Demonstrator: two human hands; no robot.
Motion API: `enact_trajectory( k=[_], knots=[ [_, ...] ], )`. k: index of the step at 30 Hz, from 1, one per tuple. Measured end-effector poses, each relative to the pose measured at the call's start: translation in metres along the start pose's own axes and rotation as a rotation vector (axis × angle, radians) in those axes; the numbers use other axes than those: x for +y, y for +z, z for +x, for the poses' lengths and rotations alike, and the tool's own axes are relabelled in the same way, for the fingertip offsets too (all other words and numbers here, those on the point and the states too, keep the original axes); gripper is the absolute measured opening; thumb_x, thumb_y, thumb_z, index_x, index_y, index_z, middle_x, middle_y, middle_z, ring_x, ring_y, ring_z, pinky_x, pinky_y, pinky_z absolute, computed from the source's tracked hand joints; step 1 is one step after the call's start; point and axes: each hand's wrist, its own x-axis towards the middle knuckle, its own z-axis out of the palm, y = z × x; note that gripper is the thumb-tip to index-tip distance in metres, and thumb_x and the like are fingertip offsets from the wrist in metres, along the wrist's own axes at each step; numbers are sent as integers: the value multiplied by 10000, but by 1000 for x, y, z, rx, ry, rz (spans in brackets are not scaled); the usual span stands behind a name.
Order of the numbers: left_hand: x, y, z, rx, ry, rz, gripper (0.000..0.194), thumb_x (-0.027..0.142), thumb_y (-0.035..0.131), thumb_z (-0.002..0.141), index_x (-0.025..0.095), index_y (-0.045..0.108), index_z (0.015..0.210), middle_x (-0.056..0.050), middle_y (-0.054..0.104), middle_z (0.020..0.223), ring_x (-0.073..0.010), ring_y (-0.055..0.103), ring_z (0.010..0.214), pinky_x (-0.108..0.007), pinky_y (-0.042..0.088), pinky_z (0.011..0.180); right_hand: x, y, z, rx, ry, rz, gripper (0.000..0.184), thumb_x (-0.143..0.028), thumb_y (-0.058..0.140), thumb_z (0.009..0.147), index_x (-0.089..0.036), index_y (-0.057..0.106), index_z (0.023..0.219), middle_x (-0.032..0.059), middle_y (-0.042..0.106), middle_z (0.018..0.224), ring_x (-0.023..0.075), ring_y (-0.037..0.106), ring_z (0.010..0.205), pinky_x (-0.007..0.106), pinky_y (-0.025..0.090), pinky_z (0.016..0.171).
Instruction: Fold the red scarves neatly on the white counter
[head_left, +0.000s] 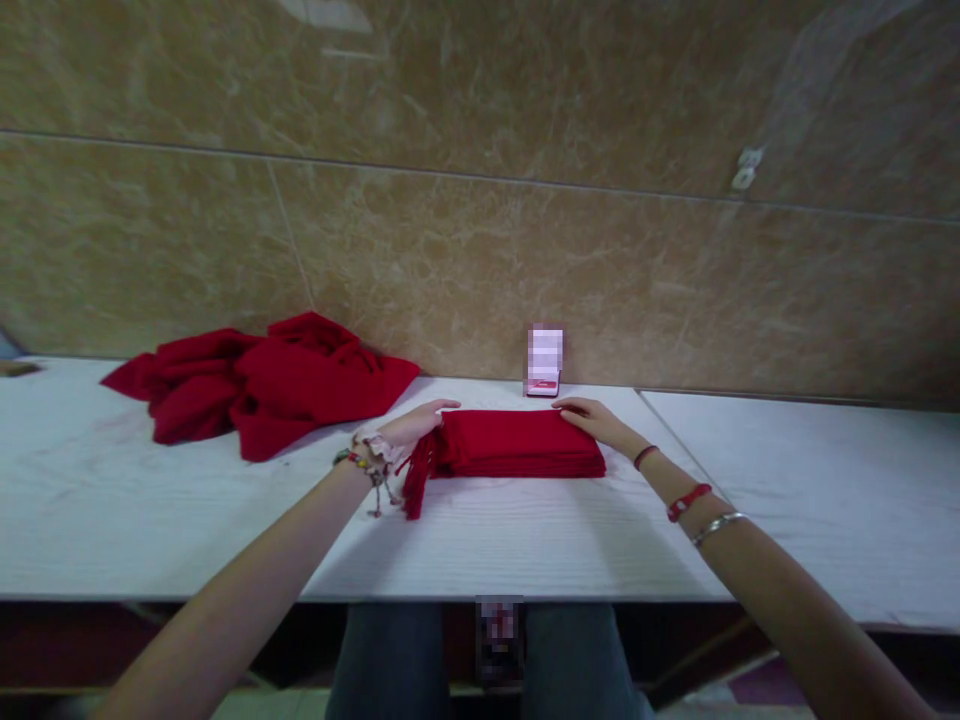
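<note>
A red fringed scarf [517, 445] lies folded into a flat, layered rectangle on the white tabletop, its tassels [418, 480] hanging out at the left end. My left hand [416, 422] is at the far left corner by the tassels, its fingers stretched out along the edge. Over the far right corner rests my right hand [590, 418], touching the cloth with extended fingers. Part of the left thumb is hidden by the hand and fringe. Both hands appear open, with the folded bundle between them.
A loose heap of red cloth [262, 385] lies to the left against the marbled wall [465, 270]. Behind the scarf a phone [543, 362] with a lit, blurred screen leans on the wall. A seam crosses the white table [825, 480] at right.
</note>
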Motion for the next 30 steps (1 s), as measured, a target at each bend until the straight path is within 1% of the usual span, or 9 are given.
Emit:
enact_trajectory(
  k=[3, 6, 9, 11, 15, 20, 23, 27, 30],
  knots=[
    [-1, -3, 0, -126, -129, -102, 442, 375, 566, 705, 154, 546, 1088, -57, 668, 877, -209, 632, 784, -311, 482, 756, 5, 0, -1, 18, -4, -50, 271, -301, 490, 781, -178, 645, 966, 74, 666, 933, 197, 593, 877, 360, 446, 822],
    [4, -4, -1, -38, -77, 13, 503, 495, 519, 729, 178, 533, 1119, -70, 642, 1017, -217, 604, 918, -301, 464, 794, 5, -2, 1, 29, -10, -69, 296, -318, 484, 776, -165, 640, 976, 55, 649, 816, 179, 584, 774, 337, 462, 754],
    [9, -4, 1, 91, 75, 326, 489, 354, 600, 661, 201, 544, 1122, -35, 631, 1039, -195, 577, 960, -240, 446, 795, 1, -3, 5, 36, -13, -24, 356, -323, 484, 772, -153, 602, 1061, 26, 605, 743, 152, 560, 702, 313, 467, 717],
    [10, -3, 4, 119, 76, 452, 510, 217, 566, 622, 181, 545, 1130, -18, 652, 899, -183, 601, 839, -233, 458, 718, -1, -3, 6, 48, -3, 25, 420, -313, 491, 765, -163, 543, 1155, 7, 580, 730, 140, 548, 688, 302, 472, 703],
    [-2, -5, 9, 122, 25, 464, 584, 96, 446, 554, 144, 548, 1127, 0, 629, 732, -158, 581, 616, -227, 440, 562, 2, 2, 4, 64, 13, 20, 457, -292, 520, 741, -193, 517, 1187, -8, 551, 730, 134, 540, 693, 297, 474, 716],
    [-19, -5, 8, 75, 78, 400, 631, 58, 392, 520, 124, 543, 1129, -35, 644, 864, -179, 603, 748, -241, 464, 650, 10, 6, 1, 128, 26, -29, 479, -266, 528, 732, -192, 503, 1205, 49, 562, 935, 90, 484, 564, 284, 475, 637],
    [-16, 0, 6, 120, 111, 450, 617, 44, 377, 576, 104, 507, 1176, -73, 636, 927, -196, 608, 823, -288, 471, 738, 10, 2, 1, 125, 46, 63, 517, -272, 511, 734, -198, 462, 1242, 71, 537, 1037, 61, 437, 504, 250, 447, 539],
    [-5, 19, 1, 332, 363, 756, 475, 57, 372, 723, 99, 514, 1175, -133, 536, 1143, -213, 496, 1090, -344, 374, 948, 8, -2, 1, 138, 83, 104, 520, -314, 512, 725, -201, 469, 1231, 57, 520, 1004, 57, 437, 505, 220, 412, 476],
    [0, 44, -5, 318, 614, 961, 376, 161, 372, 839, 117, 517, 1182, -142, 418, 1294, -220, 394, 1206, -353, 303, 1018, 6, 2, 4, 155, 76, 70, 498, -331, 510, 715, -193, 502, 1193, 46, 511, 955, 81, 474, 563, 222, 429, 488]
  ],
)
